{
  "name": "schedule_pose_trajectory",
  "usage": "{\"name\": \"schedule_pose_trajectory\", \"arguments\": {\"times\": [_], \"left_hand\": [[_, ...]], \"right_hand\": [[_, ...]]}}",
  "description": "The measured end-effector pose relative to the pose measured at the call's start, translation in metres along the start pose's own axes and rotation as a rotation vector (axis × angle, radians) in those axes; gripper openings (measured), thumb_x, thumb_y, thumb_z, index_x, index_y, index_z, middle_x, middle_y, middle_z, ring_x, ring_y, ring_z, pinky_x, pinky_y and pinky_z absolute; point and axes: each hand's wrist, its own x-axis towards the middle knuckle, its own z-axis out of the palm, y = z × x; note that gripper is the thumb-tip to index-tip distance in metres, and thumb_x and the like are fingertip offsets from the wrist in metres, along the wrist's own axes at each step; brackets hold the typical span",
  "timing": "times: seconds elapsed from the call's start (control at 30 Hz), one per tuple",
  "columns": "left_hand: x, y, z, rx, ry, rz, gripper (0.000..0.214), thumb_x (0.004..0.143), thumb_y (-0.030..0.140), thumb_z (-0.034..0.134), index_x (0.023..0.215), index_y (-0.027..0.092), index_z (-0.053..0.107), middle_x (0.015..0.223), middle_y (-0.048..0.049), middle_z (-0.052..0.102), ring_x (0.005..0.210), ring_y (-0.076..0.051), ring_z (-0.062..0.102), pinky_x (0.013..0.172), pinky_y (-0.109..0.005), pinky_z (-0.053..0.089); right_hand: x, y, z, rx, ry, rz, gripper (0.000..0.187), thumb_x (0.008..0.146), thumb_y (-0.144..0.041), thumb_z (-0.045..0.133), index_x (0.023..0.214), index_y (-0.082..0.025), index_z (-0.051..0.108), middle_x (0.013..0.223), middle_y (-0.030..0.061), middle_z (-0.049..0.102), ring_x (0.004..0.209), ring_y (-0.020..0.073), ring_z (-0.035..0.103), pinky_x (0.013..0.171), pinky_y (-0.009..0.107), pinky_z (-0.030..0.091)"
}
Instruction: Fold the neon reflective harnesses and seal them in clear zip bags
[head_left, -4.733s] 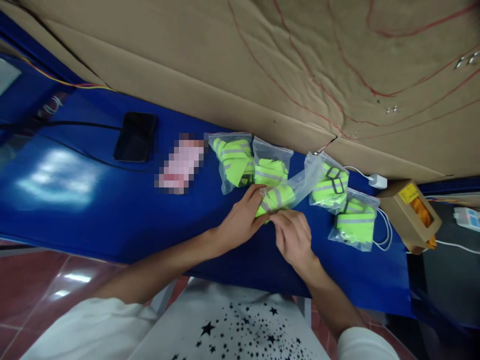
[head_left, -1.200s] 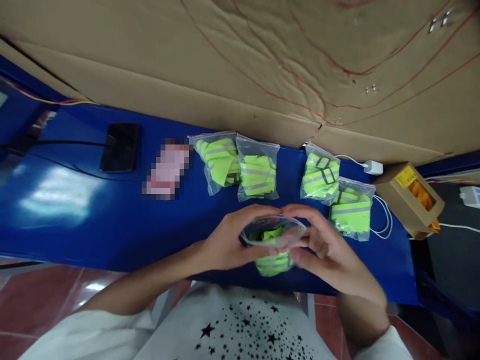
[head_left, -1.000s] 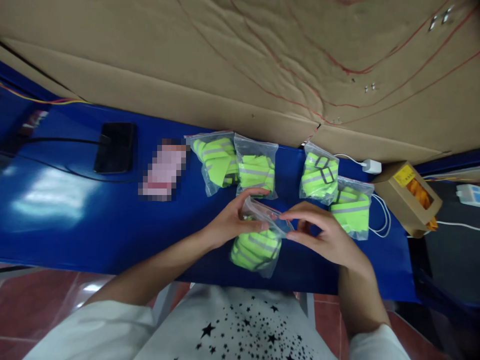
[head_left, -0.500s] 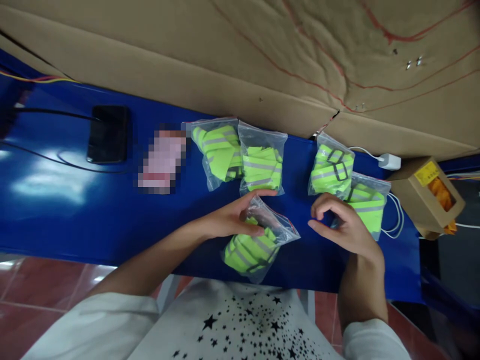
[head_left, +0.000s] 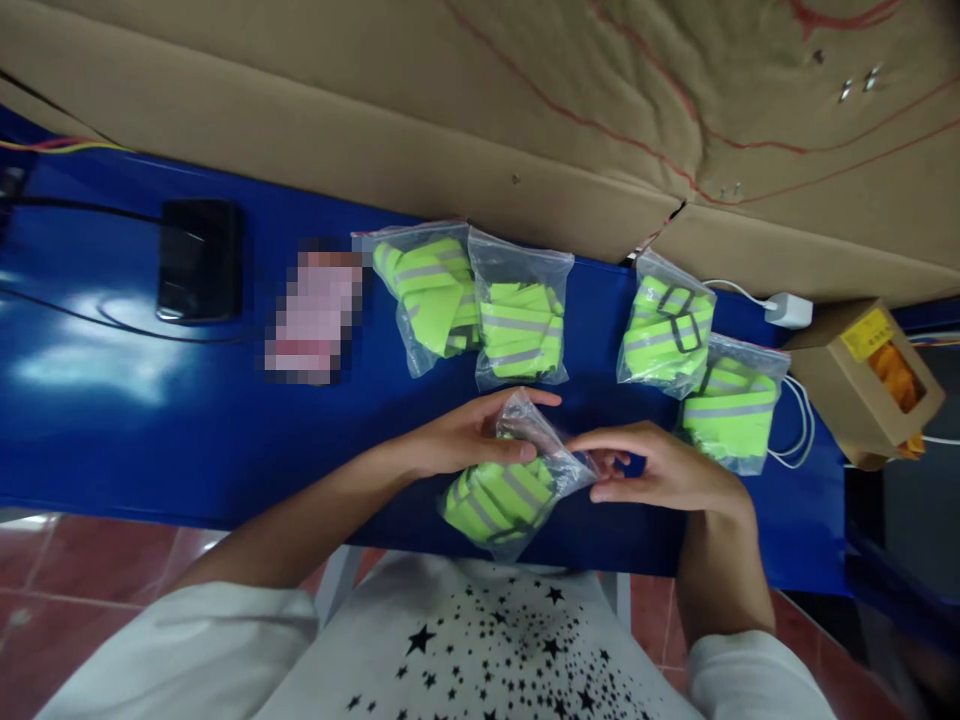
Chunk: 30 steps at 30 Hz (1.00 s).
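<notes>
My left hand (head_left: pixel 457 440) grips the top of a clear zip bag (head_left: pixel 504 490) stuffed with a folded neon-yellow reflective strap, held over the near edge of the blue table (head_left: pixel 150 420). My right hand (head_left: pixel 660 470) pinches the bag's right corner with thumb and fingertips. Several more filled bags lie in a row behind: two on the left (head_left: pixel 431 295) (head_left: pixel 521 325) and two on the right (head_left: pixel 667 330) (head_left: pixel 731 415).
A black phone (head_left: pixel 199 260) with a cable and a blurred pink item (head_left: pixel 313 315) lie to the left. A white charger (head_left: pixel 787 310) and a brown carton (head_left: pixel 874 380) sit at the right. A cardboard sheet (head_left: pixel 480 110) covers the back.
The strap went fully into the bag and the bag came down toward the table edge. My right hand let go briefly, then returned to the bag's corner.
</notes>
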Motion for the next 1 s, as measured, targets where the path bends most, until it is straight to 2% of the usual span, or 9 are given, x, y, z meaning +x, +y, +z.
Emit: {"name": "schedule_pose_trajectory", "arguments": {"times": [0.1, 0.23, 0.4, 0.43, 0.57, 0.63, 0.77, 0.87, 1.0], "left_hand": [[0.001, -0.002, 0.003, -0.025, 0.067, 0.028, 0.064, 0.087, 0.033, 0.078, 0.144, 0.021, 0.052, 0.113, -0.0113, 0.076, 0.103, -0.022, 0.072, 0.094, -0.037, 0.053], [0.002, -0.002, 0.003, 0.008, 0.11, 0.041, 0.049, 0.093, 0.039, 0.07, 0.136, 0.019, 0.059, 0.118, -0.0117, 0.074, 0.107, -0.022, 0.071, 0.098, -0.037, 0.051], [0.001, -0.005, 0.002, 0.093, 0.067, 0.014, 0.049, 0.094, 0.042, 0.068, 0.137, 0.019, 0.061, 0.116, -0.01, 0.074, 0.102, -0.02, 0.07, 0.093, -0.034, 0.052], [0.001, -0.005, 0.003, 0.082, 0.064, 0.006, 0.052, 0.093, 0.043, 0.069, 0.139, 0.02, 0.059, 0.116, -0.0101, 0.074, 0.103, -0.02, 0.07, 0.092, -0.033, 0.052], [0.0, -0.006, 0.006, 0.067, 0.116, 0.001, 0.051, 0.095, 0.049, 0.065, 0.139, 0.023, 0.06, 0.121, -0.0091, 0.073, 0.108, -0.021, 0.069, 0.094, -0.033, 0.053], [0.0, -0.006, 0.006, 0.077, 0.134, 0.004, 0.044, 0.098, 0.049, 0.06, 0.133, 0.023, 0.065, 0.122, -0.0083, 0.074, 0.111, -0.021, 0.069, 0.097, -0.034, 0.052], [0.0, -0.006, 0.006, 0.007, 0.124, -0.004, 0.037, 0.1, 0.045, 0.058, 0.124, 0.022, 0.073, 0.123, -0.0081, 0.075, 0.117, -0.022, 0.069, 0.104, -0.034, 0.049], [0.001, -0.007, 0.008, -0.106, 0.227, 0.005, 0.041, 0.099, 0.049, 0.057, 0.126, 0.021, 0.071, 0.12, -0.0086, 0.076, 0.113, -0.024, 0.071, 0.102, -0.035, 0.052], [0.0, -0.012, 0.012, -0.058, 0.389, 0.124, 0.054, 0.102, 0.06, 0.044, 0.129, 0.021, 0.069, 0.112, -0.0068, 0.078, 0.108, -0.025, 0.072, 0.098, -0.035, 0.053]], "right_hand": [[0.005, -0.002, 0.002, 0.029, -0.114, -0.02, 0.023, 0.095, -0.032, 0.07, 0.115, -0.023, 0.072, 0.081, -0.001, 0.072, 0.067, 0.0108, 0.064, 0.061, 0.023, 0.049], [0.003, -0.004, 0.003, 0.028, -0.129, 0.008, 0.011, 0.096, -0.03, 0.068, 0.102, -0.021, 0.07, 0.071, -0.0031, 0.069, 0.06, 0.0092, 0.061, 0.054, 0.021, 0.044], [-0.004, 0.0, 0.003, 0.086, 0.337, 0.046, 0.02, 0.091, -0.028, 0.073, 0.096, -0.022, 0.055, 0.074, -0.0049, 0.062, 0.062, 0.0094, 0.058, 0.059, 0.023, 0.046], [-0.005, 0.0, 0.002, 0.096, 0.38, 0.037, 0.02, 0.091, -0.028, 0.073, 0.099, -0.023, 0.056, 0.077, -0.0039, 0.063, 0.065, 0.0101, 0.059, 0.061, 0.024, 0.047], [-0.001, -0.001, -0.004, 0.02, 0.15, 0.0, 0.032, 0.092, -0.034, 0.073, 0.122, -0.025, 0.065, 0.087, 0.0003, 0.065, 0.075, 0.0132, 0.06, 0.067, 0.027, 0.048], [0.002, 0.0, -0.006, -0.061, 0.101, 0.022, 0.032, 0.093, -0.037, 0.072, 0.124, -0.028, 0.068, 0.088, 0.0005, 0.062, 0.075, 0.0131, 0.057, 0.067, 0.027, 0.047], [0.001, 0.002, -0.008, -0.106, 0.154, 0.009, 0.016, 0.092, -0.035, 0.073, 0.104, -0.024, 0.071, 0.096, 0.0029, 0.06, 0.084, 0.0143, 0.058, 0.075, 0.028, 0.048], [-0.003, 0.005, -0.008, -0.019, 0.255, 0.043, 0.016, 0.094, -0.033, 0.071, 0.088, -0.021, 0.061, 0.09, 0.0018, 0.061, 0.08, 0.0131, 0.059, 0.073, 0.027, 0.05], [-0.001, 0.007, -0.003, 0.098, 0.274, 0.142, 0.021, 0.095, -0.037, 0.068, 0.107, -0.021, 0.061, 0.096, 0.0038, 0.068, 0.083, 0.0147, 0.065, 0.076, 0.028, 0.055]]}}
